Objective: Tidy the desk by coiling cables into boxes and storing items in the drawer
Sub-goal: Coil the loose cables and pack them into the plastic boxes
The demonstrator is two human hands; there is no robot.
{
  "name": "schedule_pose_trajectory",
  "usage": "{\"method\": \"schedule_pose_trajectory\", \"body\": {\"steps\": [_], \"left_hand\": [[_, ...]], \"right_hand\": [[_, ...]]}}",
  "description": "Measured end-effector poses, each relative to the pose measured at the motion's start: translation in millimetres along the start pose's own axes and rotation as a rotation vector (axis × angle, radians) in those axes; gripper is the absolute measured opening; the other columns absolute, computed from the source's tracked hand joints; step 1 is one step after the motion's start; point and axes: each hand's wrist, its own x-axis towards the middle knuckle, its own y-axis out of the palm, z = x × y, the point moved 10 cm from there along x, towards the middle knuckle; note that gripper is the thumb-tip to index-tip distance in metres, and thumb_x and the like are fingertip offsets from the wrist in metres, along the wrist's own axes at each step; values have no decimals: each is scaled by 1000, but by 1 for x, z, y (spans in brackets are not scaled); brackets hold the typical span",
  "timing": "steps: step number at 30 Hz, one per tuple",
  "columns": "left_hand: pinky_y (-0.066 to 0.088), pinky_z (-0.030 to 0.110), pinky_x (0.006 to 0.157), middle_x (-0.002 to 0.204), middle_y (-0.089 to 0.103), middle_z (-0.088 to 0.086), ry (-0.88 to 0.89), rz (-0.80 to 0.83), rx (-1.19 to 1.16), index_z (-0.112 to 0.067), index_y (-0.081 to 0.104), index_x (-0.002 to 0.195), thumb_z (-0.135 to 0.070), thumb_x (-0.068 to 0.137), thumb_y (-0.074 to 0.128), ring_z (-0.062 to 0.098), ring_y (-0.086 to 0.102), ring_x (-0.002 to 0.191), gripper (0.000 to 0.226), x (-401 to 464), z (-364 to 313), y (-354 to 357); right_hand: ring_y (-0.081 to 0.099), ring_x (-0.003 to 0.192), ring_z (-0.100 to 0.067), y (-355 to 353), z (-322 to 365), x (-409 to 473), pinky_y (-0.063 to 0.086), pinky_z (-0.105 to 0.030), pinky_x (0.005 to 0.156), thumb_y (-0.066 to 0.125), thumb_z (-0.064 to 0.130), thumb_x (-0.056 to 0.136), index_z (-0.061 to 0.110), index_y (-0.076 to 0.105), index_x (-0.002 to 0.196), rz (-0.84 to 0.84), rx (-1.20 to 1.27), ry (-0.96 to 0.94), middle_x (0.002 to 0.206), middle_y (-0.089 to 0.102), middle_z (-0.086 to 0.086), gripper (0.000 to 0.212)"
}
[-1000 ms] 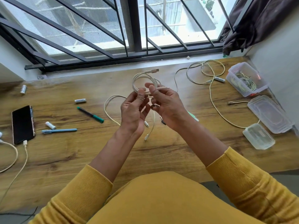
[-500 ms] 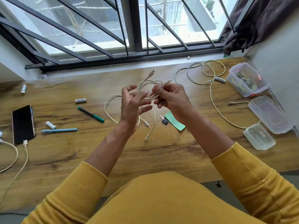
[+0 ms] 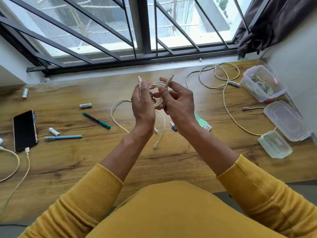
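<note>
while both hands coil a cable (image 3: 157, 93), open box (image 3: 247, 79) holds cables

This is looking like a room in a home, with a work corner set against a window. A wooden surface (image 3: 171, 162) is running along under a barred window (image 3: 137, 31), and a dark curtain (image 3: 274, 19) is hanging at the right beside a plain white wall (image 3: 295, 69). Everyday personal things are lying about on the wood: a phone (image 3: 24, 130) charging at the left, pens (image 3: 96, 120), batteries (image 3: 85, 105), loose cables (image 3: 223, 79), a key (image 3: 174, 127) and clear plastic boxes (image 3: 262, 83) at the right. Outside, pale building walls are showing through the bars.
</note>
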Motion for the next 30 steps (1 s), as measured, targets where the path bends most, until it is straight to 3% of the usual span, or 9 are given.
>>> {"method": "schedule_pose_trajectory", "body": {"steps": [2,5,8,14,18,23,25,28,30], "left_hand": [[48,35,64,63,60,-17,-9,-38,-9,-10,66,105,-36,115,40,1,54,59,38,0,-1,0],[43,22,55,56,57,-19,-32,-81,-42,-12,62,98,-28,116,39,-2,52,52,34,-1,-4,1],[42,22,52,57,58,-18,-7,-99,-25,-17,61,92,-31,115,40,0,53,52,35,-2,-10,0],[60,61,80,85,76,-3,26,-50,170,-24,73,90,-73,90,42,27,73,84,58,0,-7,-2],[58,68,71,65,60,-7,1,-21,194,-28,63,68,-74,88,47,29,62,69,52,-2,-8,-5],[51,53,63,65,61,11,-137,-10,33,-27,72,60,-68,83,72,32,61,66,47,-2,1,-6],[47,50,60,63,57,10,-117,-16,-9,-25,69,58,-58,86,74,32,57,63,44,-2,-2,-6],[43,46,54,58,46,4,-43,-8,-17,-15,62,67,-45,96,72,28,51,57,42,0,-12,-6],[44,38,48,57,53,3,0,-8,-46,-11,57,73,-33,105,66,25,58,48,40,-2,-22,-5]], "right_hand": [[58,50,-2,3,-1,-2,46,-15,48,63,8,105,5,65,138,6,35,18,89,76,-17,33],[54,49,-3,6,-4,-3,44,-16,46,61,8,106,6,68,133,31,56,42,87,76,-13,28],[57,51,-5,8,0,-3,43,-19,45,59,10,107,9,73,123,57,18,28,87,75,-16,21],[55,46,-8,6,-3,1,44,-16,44,57,5,107,-9,71,112,62,-33,62,73,64,-10,21],[59,47,-10,8,0,1,44,-16,45,56,7,108,-8,71,110,102,-124,40,78,69,-15,22],[63,49,-12,14,8,2,52,-29,52,56,11,108,-2,73,99,111,-332,-83,70,73,-5,23],[64,51,-16,15,6,2,53,-36,53,56,13,109,0,72,99,109,-351,-86,71,73,-6,24],[61,53,-20,15,0,2,47,-33,48,50,15,111,-1,71,105,105,-199,17,79,73,-17,28],[56,52,-18,14,-3,1,41,-27,44,43,13,114,2,71,108,78,-41,102,80,72,-19,30]]}}
